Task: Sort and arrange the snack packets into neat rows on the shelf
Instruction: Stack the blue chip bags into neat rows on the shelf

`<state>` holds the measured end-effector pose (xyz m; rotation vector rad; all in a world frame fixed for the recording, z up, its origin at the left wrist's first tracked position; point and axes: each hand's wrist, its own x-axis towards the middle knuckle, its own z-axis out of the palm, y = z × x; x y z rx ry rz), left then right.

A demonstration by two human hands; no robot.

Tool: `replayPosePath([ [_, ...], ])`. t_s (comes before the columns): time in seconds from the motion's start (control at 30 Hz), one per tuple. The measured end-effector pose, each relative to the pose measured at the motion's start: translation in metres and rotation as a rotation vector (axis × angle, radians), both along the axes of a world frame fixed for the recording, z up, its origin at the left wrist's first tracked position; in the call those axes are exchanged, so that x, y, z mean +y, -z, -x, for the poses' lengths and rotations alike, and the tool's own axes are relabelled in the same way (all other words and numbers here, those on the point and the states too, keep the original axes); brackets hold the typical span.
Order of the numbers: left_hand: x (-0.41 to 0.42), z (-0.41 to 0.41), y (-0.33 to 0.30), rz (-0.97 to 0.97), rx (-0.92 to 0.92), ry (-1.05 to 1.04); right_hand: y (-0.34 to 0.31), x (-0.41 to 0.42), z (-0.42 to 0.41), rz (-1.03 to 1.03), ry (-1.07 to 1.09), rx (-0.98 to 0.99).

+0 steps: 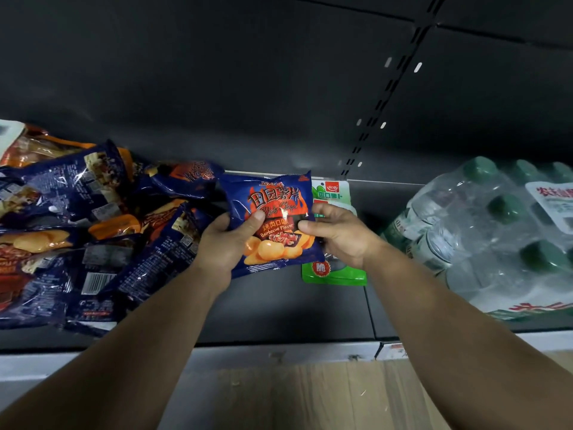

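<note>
Near the middle of the frame, a blue barbecue-flavour chip packet point(273, 221) is held upright, front face toward the camera, above the dark shelf point(294, 308). It is gripped from both sides: the left hand point(228, 243) is curled round its left edge, with the thumb laid across the printed front and the fingers hidden behind the packet, while the right hand point(338, 232) pinches its right edge, the thumb pressed on the front and the fingers point(328, 209) bent round the side. Behind the packet and the right hand, a green and white snack packet point(333, 274) is seen lying on the shelf, partly covered by both. At the left of the frame, a loose pile of blue and orange chip packets point(93, 231) is spread over the shelf, overlapping one another at mixed angles, some with the printed back and barcode turned up; the pile reaches close to the left hand. At the right of the frame, a shrink-wrapped pack of green-capped water bottles point(496, 234) is set on the same shelf, just beside the green packet. Along the lower edge, a pale shelf front rail point(279, 356) and a wooden floor point(310, 398) are visible between the two forearms.
</note>
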<state>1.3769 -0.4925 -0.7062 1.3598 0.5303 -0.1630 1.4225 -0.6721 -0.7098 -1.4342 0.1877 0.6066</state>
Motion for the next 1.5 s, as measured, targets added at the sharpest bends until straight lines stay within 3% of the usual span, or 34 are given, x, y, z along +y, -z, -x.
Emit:
replayPosePath([
  [0.13, 0.003, -0.003, 0.002, 0.049, 0.037, -0.021, 0.006, -0.001, -0.003, 0.004, 0.037, -0.020],
  [0.33, -0.001, -0.004, 0.004, -0.047, -0.017, 0.009, 0.010, 0.000, -0.010, 0.022, 0.124, -0.050],
  [0.47, -0.001, 0.006, 0.006, -0.356, 0.011, 0.041, 0.016, 0.005, -0.030, 0.024, 0.309, -0.085],
  [0.7, 0.007, 0.039, 0.003, -0.766, -0.248, 0.247, 0.031, 0.051, -0.068, 0.059, 0.346, -0.120],
  [0.83, 0.019, 0.050, -0.004, -0.999, -0.396, 0.346, 0.040, 0.063, -0.072, 0.223, 0.357, -0.158],
  [0.97, 0.034, 0.055, -0.012, -1.059, -0.500, 0.326, 0.043, 0.070, -0.070, 0.398, 0.369, -0.244],
  [1.33, 0.057, 0.063, -0.024, -1.169, -0.473, 0.292, 0.038, 0.071, -0.053, 0.656, 0.336, -0.288],
  [1.5, 0.079, 0.055, -0.033, -1.308, -0.296, 0.184, 0.036, 0.073, -0.048, 0.794, 0.276, -0.304],
])
